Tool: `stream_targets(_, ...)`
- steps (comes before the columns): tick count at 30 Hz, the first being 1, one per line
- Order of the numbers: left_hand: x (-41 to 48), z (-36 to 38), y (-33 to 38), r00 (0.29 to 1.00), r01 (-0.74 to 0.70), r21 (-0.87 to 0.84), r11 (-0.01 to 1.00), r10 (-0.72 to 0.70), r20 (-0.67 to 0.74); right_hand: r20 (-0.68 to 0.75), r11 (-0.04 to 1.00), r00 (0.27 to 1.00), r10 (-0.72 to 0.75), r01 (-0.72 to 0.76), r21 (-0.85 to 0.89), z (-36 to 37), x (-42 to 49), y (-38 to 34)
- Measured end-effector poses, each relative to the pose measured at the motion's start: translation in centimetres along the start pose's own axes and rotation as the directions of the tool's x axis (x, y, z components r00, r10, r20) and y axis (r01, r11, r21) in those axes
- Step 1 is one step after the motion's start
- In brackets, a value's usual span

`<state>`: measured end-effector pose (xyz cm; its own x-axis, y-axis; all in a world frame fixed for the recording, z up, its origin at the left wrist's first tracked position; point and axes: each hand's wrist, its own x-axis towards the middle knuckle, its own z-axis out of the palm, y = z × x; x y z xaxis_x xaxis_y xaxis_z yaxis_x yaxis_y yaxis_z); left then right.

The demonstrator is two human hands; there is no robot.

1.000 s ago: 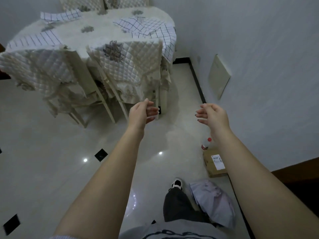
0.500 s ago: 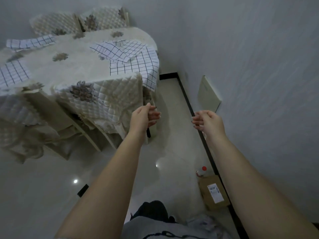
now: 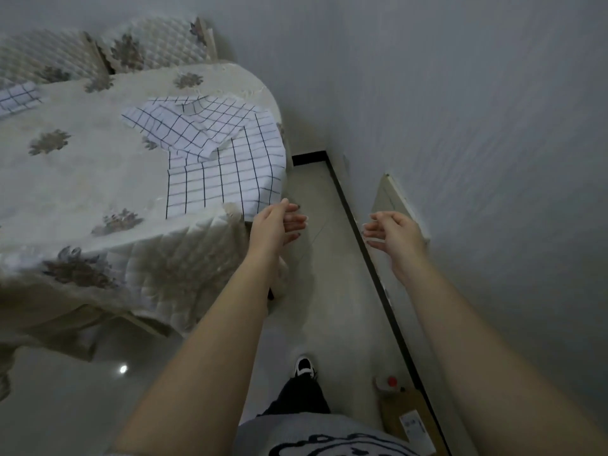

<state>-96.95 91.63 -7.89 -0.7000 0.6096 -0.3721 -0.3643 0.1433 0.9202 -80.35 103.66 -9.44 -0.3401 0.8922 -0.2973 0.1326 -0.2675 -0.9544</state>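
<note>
My left hand (image 3: 274, 225) reaches forward with relaxed fingers and holds nothing; it hovers just off the near right corner of a white checked cloth (image 3: 227, 172) that hangs over the edge of the table (image 3: 98, 179). My right hand (image 3: 394, 235) is stretched out over the floor near the wall, fingers loosely curved, empty. A second crumpled checked cloth (image 3: 194, 126) lies on top of the first one. Another checked cloth (image 3: 16, 97) shows at the far left of the table.
The table wears a quilted cream cover with flower patches. Quilted chair backs (image 3: 148, 51) stand behind it. A flat panel (image 3: 391, 205) leans on the right wall. A cardboard box (image 3: 408, 419) and a red-capped bottle (image 3: 386, 383) sit by the skirting. My shoe (image 3: 304, 366) is on the tiled floor.
I have walked closer to the table; it now fills the left of the view. Both hands stay raised and empty, the left one now next to the hanging checked cloth.
</note>
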Motion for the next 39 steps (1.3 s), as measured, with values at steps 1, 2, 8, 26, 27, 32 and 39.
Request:
stream_targets(1,1.7,0.4,0.8,1.0,0.004,-0.001,1.0,-0.004,0.008,0.001,1.0,1.0,-0.003,0.003,0.006,0.6,1.6,-0.9)
stream_targets(2,3.5,0.8,1.7,1.0,0.001,-0.004,1.0,-0.001,0.014,0.0,1.0,1.0,-0.007,0.007,0.019,1.2,3.3,-1.9)
stream_targets(8,11.3,3.7,6.4,1.0,-0.027,-0.012,1.0,0.027,0.008,-0.011,0.995,1.0,0.009,-0.008,0.099,3.7,11.2,-5.9)
stream_targets(26,33.8,11.7,14.2,0.983,-0.06,-0.147,0.987,0.032,-0.181,0.161,1.0,0.987,-0.024,0.022,0.014,9.8,39.1,-15.0)
stream_targets(27,34.7,11.7,14.5,0.98,-0.057,-0.145,0.988,0.028,-0.198,0.169,1.0,0.985,-0.019,0.016,0.014,10.4,40.3,-15.3)
stream_targets(32,39.6,11.5,16.1,0.966,-0.063,-0.168,0.984,0.017,-0.26,0.197,1.0,0.98,0.005,-0.005,-0.002,13.1,46.1,-16.4)
stream_targets(39,49.4,11.1,18.3,0.957,-0.066,-0.164,0.984,0.016,-0.291,0.227,0.998,0.974,0.009,0.005,-0.059,18.5,55.3,-17.9)
